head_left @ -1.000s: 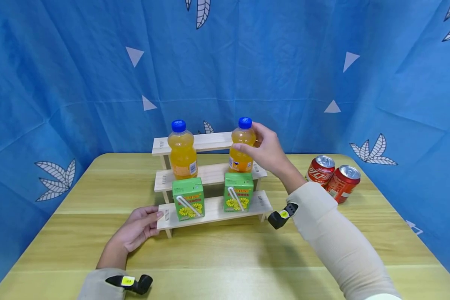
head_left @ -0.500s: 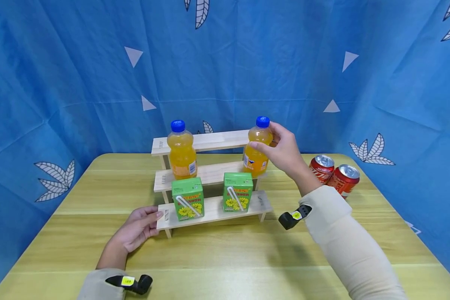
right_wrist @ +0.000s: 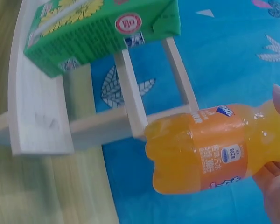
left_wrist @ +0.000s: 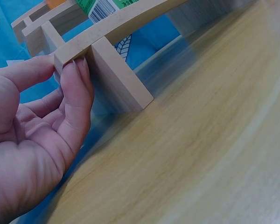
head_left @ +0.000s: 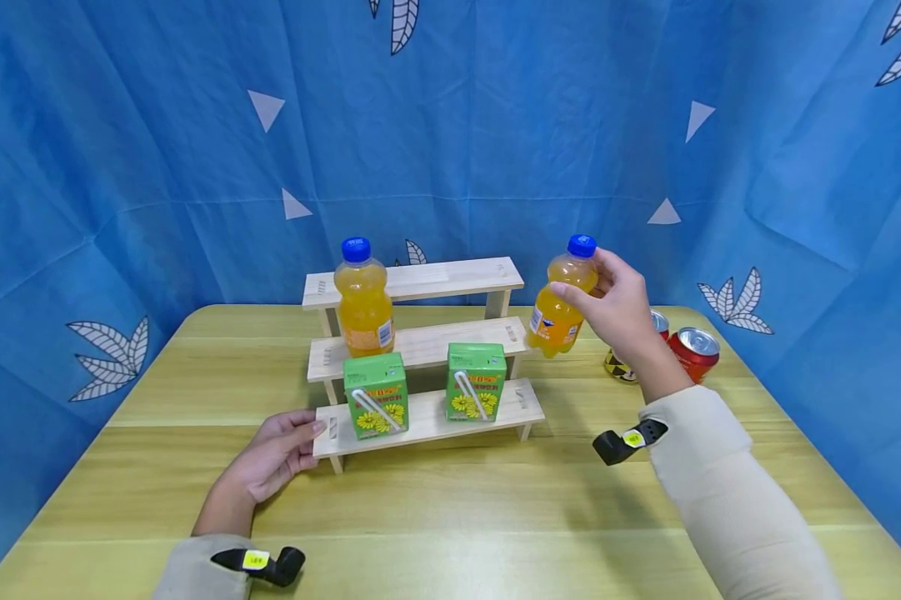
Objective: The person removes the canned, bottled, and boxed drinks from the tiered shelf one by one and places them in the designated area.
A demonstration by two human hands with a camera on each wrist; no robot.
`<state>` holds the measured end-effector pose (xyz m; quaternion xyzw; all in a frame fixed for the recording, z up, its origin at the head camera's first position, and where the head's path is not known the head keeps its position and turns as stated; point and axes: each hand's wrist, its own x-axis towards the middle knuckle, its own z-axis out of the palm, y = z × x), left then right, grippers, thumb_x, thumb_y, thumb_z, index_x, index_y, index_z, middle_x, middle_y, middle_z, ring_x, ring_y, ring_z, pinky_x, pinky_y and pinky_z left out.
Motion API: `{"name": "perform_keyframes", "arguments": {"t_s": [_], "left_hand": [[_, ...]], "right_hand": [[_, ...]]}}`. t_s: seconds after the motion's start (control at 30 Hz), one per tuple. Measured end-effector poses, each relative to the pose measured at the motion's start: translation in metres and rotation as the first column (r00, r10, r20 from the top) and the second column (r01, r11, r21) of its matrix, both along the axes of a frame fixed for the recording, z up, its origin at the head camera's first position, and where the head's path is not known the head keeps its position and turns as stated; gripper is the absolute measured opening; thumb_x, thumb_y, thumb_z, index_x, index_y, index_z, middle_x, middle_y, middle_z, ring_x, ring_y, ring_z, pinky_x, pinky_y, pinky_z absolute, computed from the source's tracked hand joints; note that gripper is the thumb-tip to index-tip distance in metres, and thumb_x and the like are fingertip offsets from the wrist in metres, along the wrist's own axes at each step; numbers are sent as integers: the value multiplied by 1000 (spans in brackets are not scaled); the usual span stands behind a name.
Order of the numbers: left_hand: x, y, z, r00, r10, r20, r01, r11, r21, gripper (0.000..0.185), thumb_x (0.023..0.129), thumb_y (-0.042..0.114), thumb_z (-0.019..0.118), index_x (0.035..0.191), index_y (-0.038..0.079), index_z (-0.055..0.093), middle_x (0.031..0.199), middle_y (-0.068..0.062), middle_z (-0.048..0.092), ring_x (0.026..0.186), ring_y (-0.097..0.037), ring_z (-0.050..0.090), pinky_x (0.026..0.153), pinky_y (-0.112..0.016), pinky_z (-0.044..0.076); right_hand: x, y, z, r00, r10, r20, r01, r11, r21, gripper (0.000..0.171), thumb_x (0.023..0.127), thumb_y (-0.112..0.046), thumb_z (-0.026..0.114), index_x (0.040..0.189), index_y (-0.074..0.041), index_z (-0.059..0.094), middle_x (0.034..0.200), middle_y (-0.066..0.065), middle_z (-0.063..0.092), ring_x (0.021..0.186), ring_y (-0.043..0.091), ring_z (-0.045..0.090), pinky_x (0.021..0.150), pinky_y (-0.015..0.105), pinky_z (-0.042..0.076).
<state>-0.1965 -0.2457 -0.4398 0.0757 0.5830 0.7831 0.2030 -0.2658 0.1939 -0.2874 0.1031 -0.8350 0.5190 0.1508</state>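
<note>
Orange FANTA bottle (head_left: 558,317) fills the right hand's (head_left: 621,307) grip while the left hand (head_left: 276,454) pinches a wooden rack (head_left: 427,417).

Bright, even light filled the head view, with a pale sheen on the near tabletop (head_left: 450,533) and a soft shadow beside the right sleeve (head_left: 735,492); the left wrist view looked dimmer and hazy, while small highlights dotted the orange bottle (right_wrist: 219,149) in the soft right wrist view
</note>
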Motion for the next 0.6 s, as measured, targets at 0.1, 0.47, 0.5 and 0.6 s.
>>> {"name": "perform_keyframes", "arguments": {"t_s": [0.1,0.47,0.5,0.6], "left_hand": [[0,0,0,1000,3,3,-2,1000,-4,21,99,9,47,116,-2,47,96,-7,68,75,-10,64,60,-18,54],[0,0,-1,1000,-1,6,1,1000,-1,16,99,9,46,114,3,51,96,-5,68,75,-10,64,61,-18,54],[0,0,-1,1000,2,8,-2,1000,-1,17,99,9,46,114,3,50,96,-5,68,75,-10,64,61,-18,54],[0,0,-1,1000,6,7,-6,1000,0,18,99,8,46,115,2,50,96,-6,68,75,-10,64,60,-18,53]], "right_hand": [[3,8,-2,999,-21,32,21,1000,-9,66,84,-36,69,140,-14,40,133,10,52,122,26,52,101,44,44],[7,36,-26,984,-97,149,94,995,29,78,83,-44,67,145,-12,32,141,13,45,128,30,46,103,48,41],[7,39,-28,981,-102,163,99,995,24,80,83,-45,67,146,-12,30,142,13,43,129,30,45,103,48,41],[6,44,-37,977,-104,184,107,994,-4,81,84,-43,67,146,-10,28,143,15,42,129,32,44,103,49,40]]}}
